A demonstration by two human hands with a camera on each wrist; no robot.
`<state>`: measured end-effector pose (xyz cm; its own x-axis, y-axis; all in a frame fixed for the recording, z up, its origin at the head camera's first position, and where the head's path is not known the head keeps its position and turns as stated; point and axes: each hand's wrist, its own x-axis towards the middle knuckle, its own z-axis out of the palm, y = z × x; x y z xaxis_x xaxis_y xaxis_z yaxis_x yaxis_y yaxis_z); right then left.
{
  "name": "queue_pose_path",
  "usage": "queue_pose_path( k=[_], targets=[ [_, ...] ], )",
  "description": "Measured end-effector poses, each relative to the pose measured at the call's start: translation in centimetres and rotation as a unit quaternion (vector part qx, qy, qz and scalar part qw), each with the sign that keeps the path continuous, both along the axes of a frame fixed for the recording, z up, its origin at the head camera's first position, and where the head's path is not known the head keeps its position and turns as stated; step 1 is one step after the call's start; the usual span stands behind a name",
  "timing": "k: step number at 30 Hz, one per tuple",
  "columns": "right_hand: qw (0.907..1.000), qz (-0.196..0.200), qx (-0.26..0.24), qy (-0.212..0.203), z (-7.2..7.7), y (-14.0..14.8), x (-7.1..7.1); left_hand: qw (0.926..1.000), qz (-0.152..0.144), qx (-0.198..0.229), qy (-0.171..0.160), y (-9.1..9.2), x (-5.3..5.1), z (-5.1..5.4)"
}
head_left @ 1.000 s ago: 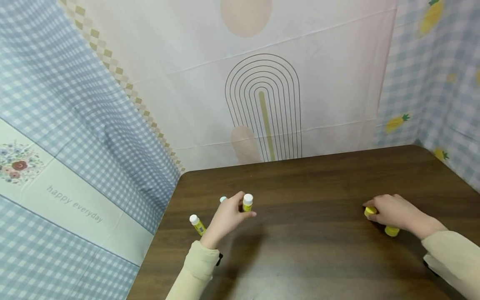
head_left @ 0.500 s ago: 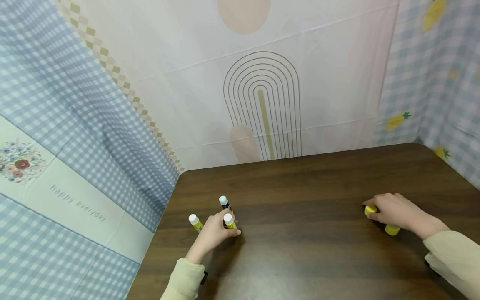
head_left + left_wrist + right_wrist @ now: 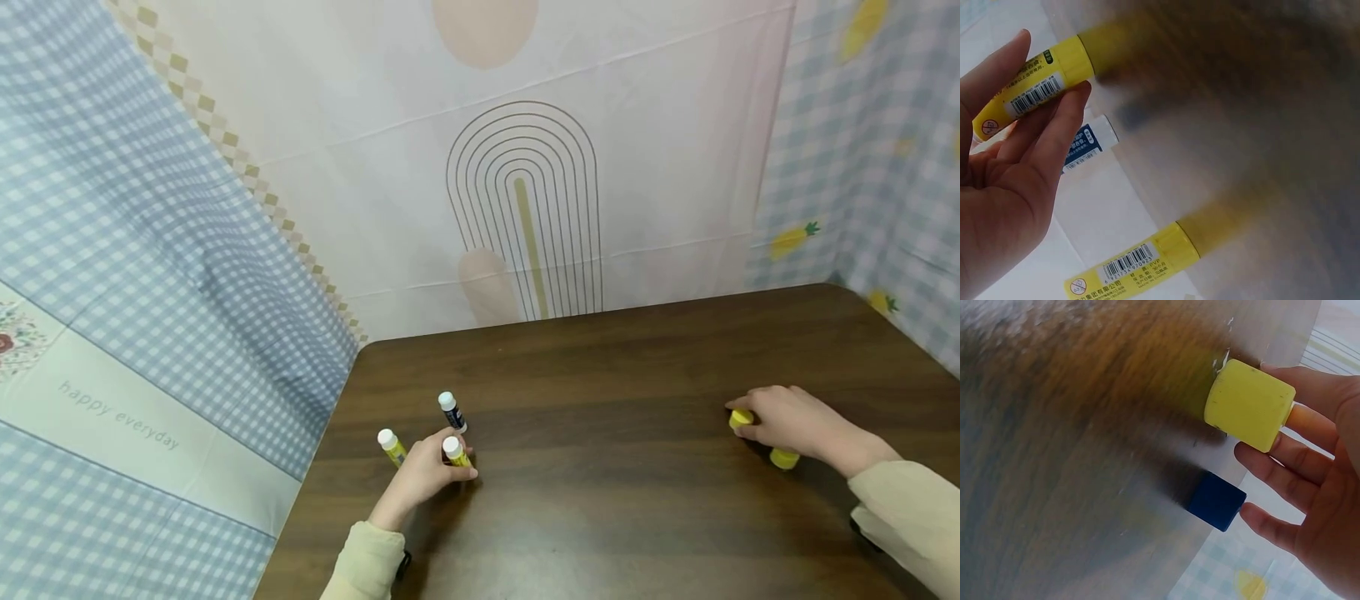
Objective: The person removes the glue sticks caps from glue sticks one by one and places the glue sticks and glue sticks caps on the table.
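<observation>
My left hand [image 3: 426, 469] holds a yellow glue stick with a white cap [image 3: 455, 452] upright between thumb and fingers, its base at the tabletop. Another yellow glue stick [image 3: 392, 447] stands to its left, and a dark blue glue stick [image 3: 452, 412] stands just beyond the fingers. At the right, my right hand [image 3: 791, 419] pinches a yellow block [image 3: 741, 418] by its sides. A second yellow block [image 3: 784, 459] sits under the palm side, nearer the wrist. The right wrist view shows a dark blue block [image 3: 1217, 500] by the fingers; the hand hides it in the head view.
A brown wood-grain table [image 3: 585, 450] spans the area between both hands. Behind it hangs a pale cloth [image 3: 660, 167] with an arch pattern, and blue checked cloth [image 3: 247, 333] lines the left side.
My left hand has moved left and toward me with the yellow glue stick, lowering it between the other two sticks. This uncovers the dark blue glue stick. The right hand keeps its place.
</observation>
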<state>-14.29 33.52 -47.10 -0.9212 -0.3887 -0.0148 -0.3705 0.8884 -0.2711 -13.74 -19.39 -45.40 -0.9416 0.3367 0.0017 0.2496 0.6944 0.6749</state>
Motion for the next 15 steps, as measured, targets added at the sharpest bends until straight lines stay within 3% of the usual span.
queue_pose_path(
  k=[5, 9, 12, 15],
  targets=[
    [1.0000, 0.001, 0.007, 0.007, 0.0, 0.2, -0.1, 0.9999, -0.005, -0.004, -0.013, -0.3, -0.1, 0.0],
    [0.9998, -0.007, 0.009, 0.015, 0.2, 0.4, 0.3, 0.9993, -0.011, -0.002, -0.035, -1.2, 0.8, 0.4],
    [0.9992, -0.018, 0.005, 0.036, 0.9, 0.8, 0.9, 0.9989, -0.002, 0.007, -0.046, -2.1, 1.8, 1.3],
    [0.9966, -0.030, -0.003, 0.077, 2.0, 1.5, 1.6, 0.9993, 0.025, 0.007, -0.026, -3.0, 2.7, 3.1]
  ],
)
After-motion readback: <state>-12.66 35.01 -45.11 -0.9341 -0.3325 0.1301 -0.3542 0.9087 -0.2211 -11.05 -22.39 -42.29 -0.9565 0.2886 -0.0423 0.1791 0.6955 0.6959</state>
